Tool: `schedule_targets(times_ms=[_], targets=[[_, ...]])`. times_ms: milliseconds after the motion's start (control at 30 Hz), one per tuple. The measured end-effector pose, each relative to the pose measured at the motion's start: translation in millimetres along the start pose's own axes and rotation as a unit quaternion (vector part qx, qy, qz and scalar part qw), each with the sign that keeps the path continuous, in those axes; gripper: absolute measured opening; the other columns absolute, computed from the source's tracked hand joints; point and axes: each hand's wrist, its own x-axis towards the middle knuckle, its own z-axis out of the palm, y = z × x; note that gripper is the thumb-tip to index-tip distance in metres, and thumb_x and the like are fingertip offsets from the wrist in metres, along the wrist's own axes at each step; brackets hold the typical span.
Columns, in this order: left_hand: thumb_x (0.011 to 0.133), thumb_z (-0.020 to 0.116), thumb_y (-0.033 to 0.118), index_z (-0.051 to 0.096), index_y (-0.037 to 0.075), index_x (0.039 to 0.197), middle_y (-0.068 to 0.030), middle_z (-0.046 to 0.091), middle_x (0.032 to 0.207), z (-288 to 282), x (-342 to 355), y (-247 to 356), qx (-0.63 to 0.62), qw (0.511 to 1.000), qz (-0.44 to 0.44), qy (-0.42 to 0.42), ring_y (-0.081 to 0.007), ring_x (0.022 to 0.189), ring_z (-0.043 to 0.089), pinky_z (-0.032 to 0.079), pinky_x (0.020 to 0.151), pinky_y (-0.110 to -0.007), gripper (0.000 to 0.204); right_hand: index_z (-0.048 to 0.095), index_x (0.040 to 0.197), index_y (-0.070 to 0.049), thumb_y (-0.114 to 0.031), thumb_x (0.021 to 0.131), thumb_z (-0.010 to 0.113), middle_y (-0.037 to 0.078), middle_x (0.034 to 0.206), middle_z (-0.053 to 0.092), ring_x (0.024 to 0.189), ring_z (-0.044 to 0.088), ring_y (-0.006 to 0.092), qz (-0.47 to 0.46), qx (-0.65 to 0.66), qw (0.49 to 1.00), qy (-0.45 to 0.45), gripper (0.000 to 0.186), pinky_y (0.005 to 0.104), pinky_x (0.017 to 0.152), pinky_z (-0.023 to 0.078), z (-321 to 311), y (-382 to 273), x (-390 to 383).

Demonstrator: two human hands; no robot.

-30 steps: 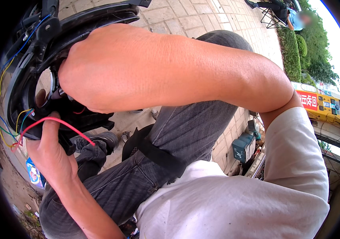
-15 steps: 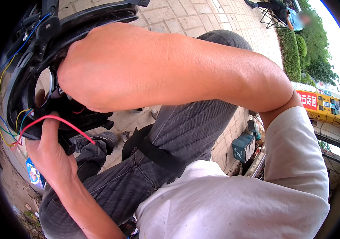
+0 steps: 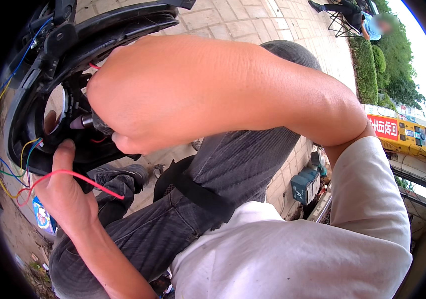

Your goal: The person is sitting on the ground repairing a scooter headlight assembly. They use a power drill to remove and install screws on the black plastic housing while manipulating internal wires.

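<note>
Right hand (image 3: 133, 94) — curled round a tapered-tip tool (image 3: 87, 121) | left hand (image 3: 68, 187) — holding the black housing (image 3: 31, 119) near edge, thumb visible, fingers hidden | housing: upper left, red wire (image 3: 95, 184) crossing the thumb

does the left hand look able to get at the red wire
Likely yes: the red wire arcs over the left hand with nothing visibly between, though the thumb seems to rest on the black frame.

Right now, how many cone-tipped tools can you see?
1: the cone-tipped tool sticks out leftward from your right hand, in front of the black housing. The hand hides its rest; others may be hidden.
</note>
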Motion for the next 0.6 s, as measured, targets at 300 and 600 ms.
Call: schedule_targets(times_ms=[300, 600], targets=[[0.087, 0.053, -0.005, 0.049, -0.009, 0.131, -0.0167, 0.058, 0.13, 1, 1, 0, -0.001, 1.0, 0.005, 0.008, -0.0218, 0.108, 0.062, 0.05, 0.094, -0.034, 0.045, 0.07, 0.081, 0.002, -0.024, 0.079, 0.057, 0.015, 0.07, 0.064, 0.068, 0.064, 0.0274, 0.156, 0.234, 0.948, -0.147, 0.029, 0.0406, 0.057, 0.05, -6, 2, 4], [0.085, 0.053, -0.007, 0.053, -0.009, 0.13, -0.0153, 0.06, 0.128, -3, 3, -3, -0.014, 1.0, 0.01, -0.001, -0.0205, 0.105, 0.063, 0.048, 0.096, -0.034, 0.045, 0.063, 0.102, 0.002, -0.015, 0.086, 0.062, 0.011, 0.088, 0.066, 0.069, 0.064, 0.0206, 0.226, 0.642, 0.726, -0.105, 0.023, 0.0364, 0.057, 0.054, 2, -5, 8]])
